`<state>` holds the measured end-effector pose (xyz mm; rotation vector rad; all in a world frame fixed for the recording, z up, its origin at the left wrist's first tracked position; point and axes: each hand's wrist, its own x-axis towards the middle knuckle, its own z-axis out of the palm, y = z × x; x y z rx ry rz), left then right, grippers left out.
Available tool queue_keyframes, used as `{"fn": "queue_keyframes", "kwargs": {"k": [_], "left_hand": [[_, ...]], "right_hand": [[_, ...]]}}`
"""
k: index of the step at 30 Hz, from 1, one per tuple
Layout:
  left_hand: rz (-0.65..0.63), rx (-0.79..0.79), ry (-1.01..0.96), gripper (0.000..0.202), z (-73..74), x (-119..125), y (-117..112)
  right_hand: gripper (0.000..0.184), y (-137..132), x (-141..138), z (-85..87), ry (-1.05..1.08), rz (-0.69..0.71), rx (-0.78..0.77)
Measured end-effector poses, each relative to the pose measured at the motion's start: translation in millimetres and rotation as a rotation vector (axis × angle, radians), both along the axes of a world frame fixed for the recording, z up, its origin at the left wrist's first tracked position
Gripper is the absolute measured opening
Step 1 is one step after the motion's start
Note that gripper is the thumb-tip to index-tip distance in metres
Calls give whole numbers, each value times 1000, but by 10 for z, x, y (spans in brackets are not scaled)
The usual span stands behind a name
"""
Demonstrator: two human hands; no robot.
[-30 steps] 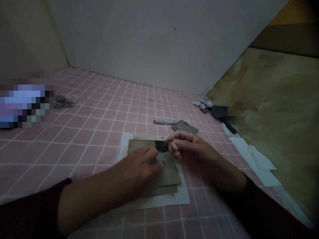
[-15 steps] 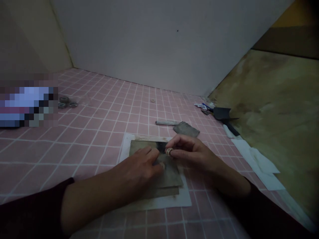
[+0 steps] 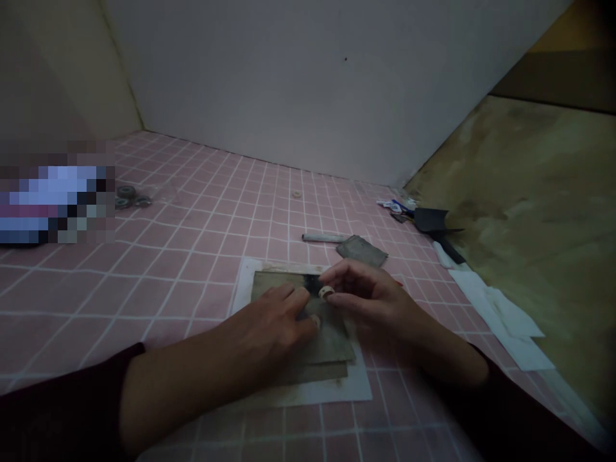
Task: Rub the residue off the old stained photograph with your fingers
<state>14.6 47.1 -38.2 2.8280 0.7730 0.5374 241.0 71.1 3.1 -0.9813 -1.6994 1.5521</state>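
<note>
My right hand [image 3: 373, 289] pinches a small pale ring with holes in its side [image 3: 326, 292] between thumb and fingertips, just above the grey sandpaper sheet [image 3: 332, 346]. On that sheet rests my left hand [image 3: 274, 324], its fingers curled and its thumb against a second small pale round piece [image 3: 315, 321], which is partly hidden. A dark smudged patch [image 3: 312, 283] shows on the sheet between the hands. Beneath the sheet lies another sandpaper piece [image 3: 327, 371], and under both is stained white paper [image 3: 359, 390].
Beyond my right hand lie a folded grey piece [image 3: 362, 250] and a whitish tube [image 3: 323, 237]. Another pale ring [image 3: 297, 194] is farther back. At right are a black scoop [image 3: 432, 220] and white paper strips [image 3: 498, 321]. Several dark rings [image 3: 126, 192] sit left, near a blurred screen.
The ring in my right fingers has turned slightly, and the thumb has shifted a little lower on it. My left hand has stayed nearly still; the view has moved slightly.
</note>
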Motion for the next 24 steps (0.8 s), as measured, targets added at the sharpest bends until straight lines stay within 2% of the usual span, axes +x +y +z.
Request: {"fn": "queue_keyframes", "kwargs": {"k": [18,24], "left_hand": [[14,-16,28,12,11,-2,-6],[5,-16,20,12,2,-1,2]], "right_hand": [[13,-40,-14,-21,-180,-21,267],[13,-43,-22,-17,-239,-32,243]]}}
